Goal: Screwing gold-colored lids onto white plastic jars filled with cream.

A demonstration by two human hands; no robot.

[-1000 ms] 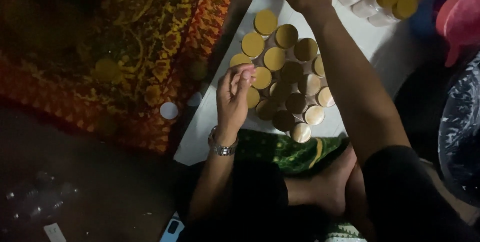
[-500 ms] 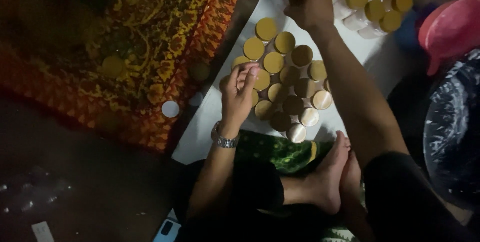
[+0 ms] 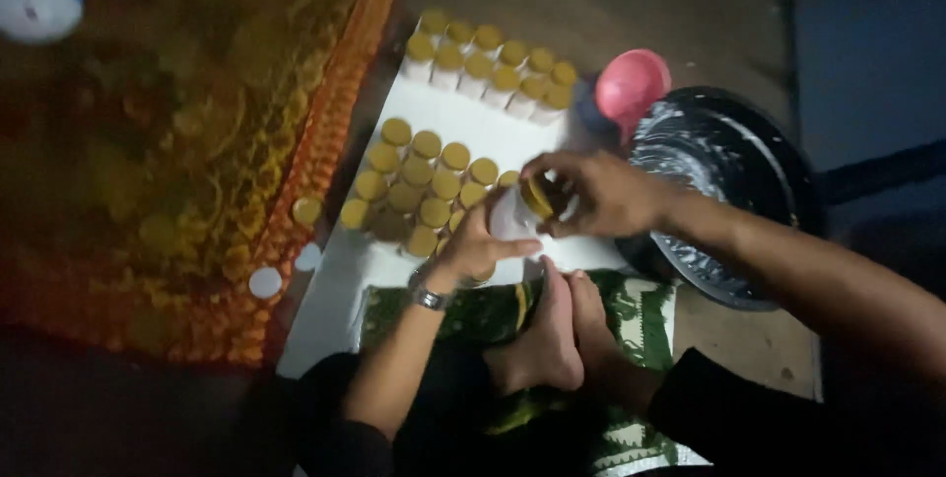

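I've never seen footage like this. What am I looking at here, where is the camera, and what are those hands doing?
There is no machine: this is a person seated on the floor, filmed by a camera worn on their head that looks down at their own hands. The left hand, with a wristwatch, grips the pale body of a small jar. The right hand has its fingers on that jar's yellow lid. On a white board in front of them stands a cluster of similar yellow-lidded jars, with a second group of jars at the far end. To the right sit a pink bowl-like container and a dark round basin smeared with something white. A patterned orange rug lies to the left. The light is dim, so finer detail is hard to tell.
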